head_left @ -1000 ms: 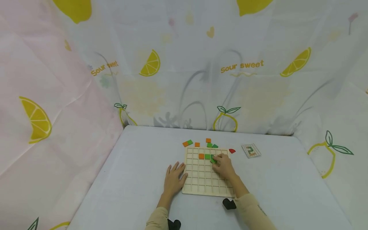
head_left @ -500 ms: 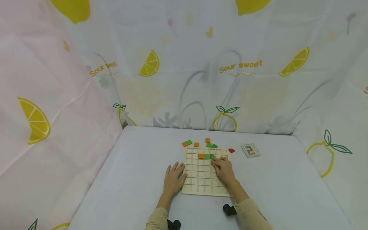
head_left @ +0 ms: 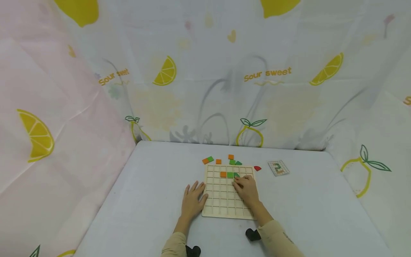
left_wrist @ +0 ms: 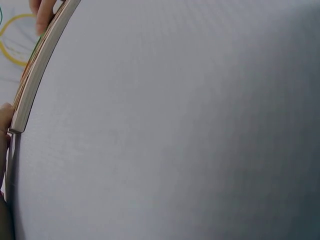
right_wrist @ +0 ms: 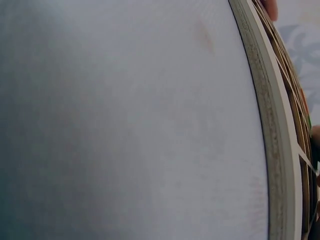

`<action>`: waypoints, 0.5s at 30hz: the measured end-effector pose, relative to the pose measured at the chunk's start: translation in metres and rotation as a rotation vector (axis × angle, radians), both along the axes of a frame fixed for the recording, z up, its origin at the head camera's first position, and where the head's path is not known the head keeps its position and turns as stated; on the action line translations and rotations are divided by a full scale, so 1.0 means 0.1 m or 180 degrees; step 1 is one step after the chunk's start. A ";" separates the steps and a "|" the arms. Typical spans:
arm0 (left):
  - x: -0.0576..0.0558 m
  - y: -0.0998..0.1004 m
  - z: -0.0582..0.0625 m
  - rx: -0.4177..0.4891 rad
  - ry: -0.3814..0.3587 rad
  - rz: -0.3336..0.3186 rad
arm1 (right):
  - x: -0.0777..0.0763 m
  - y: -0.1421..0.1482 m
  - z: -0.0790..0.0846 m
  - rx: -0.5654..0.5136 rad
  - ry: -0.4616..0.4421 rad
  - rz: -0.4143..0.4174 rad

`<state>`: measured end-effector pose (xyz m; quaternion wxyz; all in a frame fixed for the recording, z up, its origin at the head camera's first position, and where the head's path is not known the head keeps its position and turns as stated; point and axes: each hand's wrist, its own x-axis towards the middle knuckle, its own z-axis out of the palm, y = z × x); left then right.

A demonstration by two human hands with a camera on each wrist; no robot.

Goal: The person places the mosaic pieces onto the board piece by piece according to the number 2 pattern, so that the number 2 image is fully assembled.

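Wooden grid board (head_left: 221,203) lies flat on the worktop (head_left: 154,200), well in from the far edge and about midway between the left and right edges; thin raised strips split its pale, smooth face into square cells, while the right wrist view shows a rougher, speckled side; the worktop is covered in plain white.

In the second row from the board's far edge sit, touching or nearly so, an orange square (head_left: 223,174), a green square (head_left: 230,175) and a darker green piece (head_left: 236,175); all look flat and matt.

The right hand (head_left: 246,189) is over the board, thumb and fingers bent with their tips together just beside the darker green piece; whether they pinch anything I cannot tell; the left hand (head_left: 192,201) is spread and relaxed, fingertips at the board's left edge, grasping nothing.

Just beyond the board's far edge lie loose orange and green tiles (head_left: 218,161); a red wedge (head_left: 257,168) with a curved side is near its far right corner; farther towards the worktop's right edge lies a card (head_left: 278,168) printed with a grid and a coloured figure.
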<state>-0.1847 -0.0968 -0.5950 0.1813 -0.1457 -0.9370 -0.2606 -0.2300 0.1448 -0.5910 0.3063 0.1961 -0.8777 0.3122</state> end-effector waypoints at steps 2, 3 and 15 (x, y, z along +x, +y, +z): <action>0.00 0.00 0.00 0.0006 0.0002 0.0002 | 0.01 -0.01 0.00 -0.0081 0.0009 -0.0025; 0.00 0.00 -0.01 0.0010 0.0009 0.0001 | 0.02 -0.01 0.01 -0.0106 0.0013 -0.0023; 0.00 -0.01 -0.01 0.0047 -0.0035 -0.0018 | 0.01 0.09 0.07 -0.0662 -0.0570 0.0044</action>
